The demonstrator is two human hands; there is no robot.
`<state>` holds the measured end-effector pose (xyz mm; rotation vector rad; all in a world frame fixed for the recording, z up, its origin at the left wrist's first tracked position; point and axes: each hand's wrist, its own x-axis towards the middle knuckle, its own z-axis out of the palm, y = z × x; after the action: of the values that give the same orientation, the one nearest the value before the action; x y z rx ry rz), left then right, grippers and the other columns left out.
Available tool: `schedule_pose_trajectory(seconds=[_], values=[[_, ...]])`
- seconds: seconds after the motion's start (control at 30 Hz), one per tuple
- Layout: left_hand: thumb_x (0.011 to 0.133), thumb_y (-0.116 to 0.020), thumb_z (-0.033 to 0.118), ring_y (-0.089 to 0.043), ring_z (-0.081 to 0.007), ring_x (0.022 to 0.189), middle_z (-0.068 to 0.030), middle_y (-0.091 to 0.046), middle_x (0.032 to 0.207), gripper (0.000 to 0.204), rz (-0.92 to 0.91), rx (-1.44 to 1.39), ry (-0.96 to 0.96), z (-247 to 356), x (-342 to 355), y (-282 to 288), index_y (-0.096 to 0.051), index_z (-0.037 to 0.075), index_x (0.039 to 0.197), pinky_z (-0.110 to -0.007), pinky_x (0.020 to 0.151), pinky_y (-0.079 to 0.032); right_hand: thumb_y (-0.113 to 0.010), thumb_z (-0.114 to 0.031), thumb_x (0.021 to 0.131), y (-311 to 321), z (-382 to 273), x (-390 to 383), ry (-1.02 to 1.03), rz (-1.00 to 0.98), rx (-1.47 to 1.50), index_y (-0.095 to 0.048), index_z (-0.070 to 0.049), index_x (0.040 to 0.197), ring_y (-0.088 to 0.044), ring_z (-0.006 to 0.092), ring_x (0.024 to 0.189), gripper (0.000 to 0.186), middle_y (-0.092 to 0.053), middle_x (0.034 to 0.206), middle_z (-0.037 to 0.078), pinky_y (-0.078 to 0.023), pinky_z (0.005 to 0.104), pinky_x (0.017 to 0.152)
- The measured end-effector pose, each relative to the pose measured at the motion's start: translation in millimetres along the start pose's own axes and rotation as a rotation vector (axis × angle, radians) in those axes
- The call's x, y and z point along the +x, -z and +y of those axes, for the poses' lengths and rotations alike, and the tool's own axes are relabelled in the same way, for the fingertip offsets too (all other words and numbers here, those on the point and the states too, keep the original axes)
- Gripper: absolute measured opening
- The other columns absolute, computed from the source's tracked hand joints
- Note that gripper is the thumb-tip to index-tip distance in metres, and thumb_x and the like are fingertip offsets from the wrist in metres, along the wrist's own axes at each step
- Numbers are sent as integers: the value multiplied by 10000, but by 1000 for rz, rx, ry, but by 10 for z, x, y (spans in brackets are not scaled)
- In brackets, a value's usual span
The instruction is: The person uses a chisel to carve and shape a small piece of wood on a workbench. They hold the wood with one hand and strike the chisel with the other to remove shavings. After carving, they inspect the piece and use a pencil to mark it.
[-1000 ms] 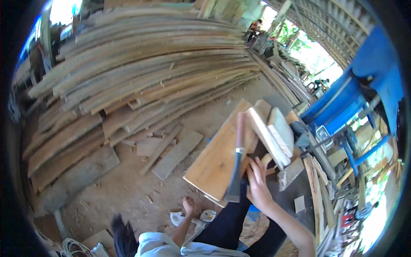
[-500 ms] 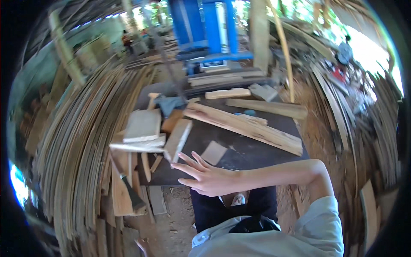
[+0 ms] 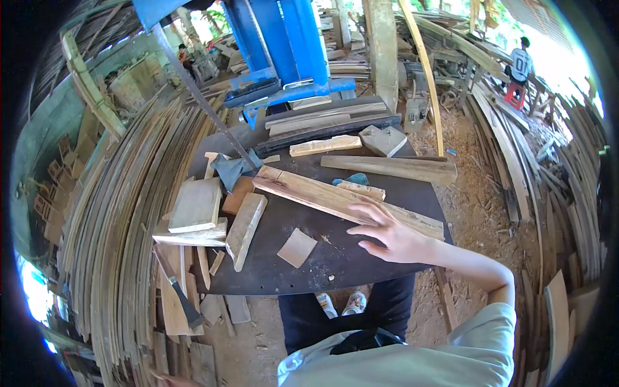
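Note:
My right hand (image 3: 392, 236) is open, its fingers spread over the near edge of a long wooden board (image 3: 309, 195) lying aslant on the dark table (image 3: 258, 274). Whether the fingertips touch the board I cannot tell. My left hand (image 3: 173, 380) shows only as a sliver at the bottom edge, low on the left; its fingers are not clear. A square wood offcut (image 3: 297, 248) lies left of my right hand. Behind the board are a short wood piece (image 3: 362, 189) and a blue-green cloth (image 3: 356, 178). A narrow wooden block (image 3: 247, 231) sits to the left.
A blue machine (image 3: 284, 45) stands beyond the table, with a thin metal strip (image 3: 206, 100) slanting down to the tabletop beside a blue-grey rag (image 3: 233, 169). A dark-handled blade (image 3: 184, 300) rests at the left. Stacked planks (image 3: 138, 187) line the left side. A person (image 3: 521, 63) sits far right.
My right hand has moved right and away from me, from beside the narrow block to over the long board. My left hand has shifted left and lower. The view has turned slightly.

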<state>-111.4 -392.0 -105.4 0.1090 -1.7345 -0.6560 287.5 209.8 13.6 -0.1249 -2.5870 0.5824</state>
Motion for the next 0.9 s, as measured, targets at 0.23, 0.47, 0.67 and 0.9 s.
schedule_pose_trajectory(seconds=[0.23,0.47,0.67,0.9], values=[[896,-622,54,-653,-191,794,-118,-649,916,76,-141,-542,229,2483,97,206,-638,7,954,-307,715,-576,-649,-105,837,161,250,36,-20,20,-53,-607,-52,1132,-321,424,1335,303,-372,1379,174,-340,503,1091],[819,-720,28,-660,-147,806,-76,-646,885,169,-1298,-1157,262,4195,-1164,277,-649,-7,969,-264,728,-550,-644,-152,842,308,1092,263,-238,79,-438,-593,-19,1133,-456,390,1202,324,-474,1272,184,-410,477,1010],[799,-728,34,-657,-114,755,-92,-690,842,196,-1577,-1179,59,4630,-1638,314,-685,-5,987,-248,695,-516,-722,-203,779,336,1532,304,-404,-35,-468,-563,-5,1189,-479,330,1156,483,-534,1194,140,-403,469,971],[789,-749,93,-646,-150,667,-86,-667,760,191,-1420,-1067,-251,4545,-1732,89,-697,21,958,-279,623,-488,-740,-138,752,216,1327,175,-341,60,-298,-587,-5,1181,-500,318,1090,475,-544,1105,135,-391,434,960]])
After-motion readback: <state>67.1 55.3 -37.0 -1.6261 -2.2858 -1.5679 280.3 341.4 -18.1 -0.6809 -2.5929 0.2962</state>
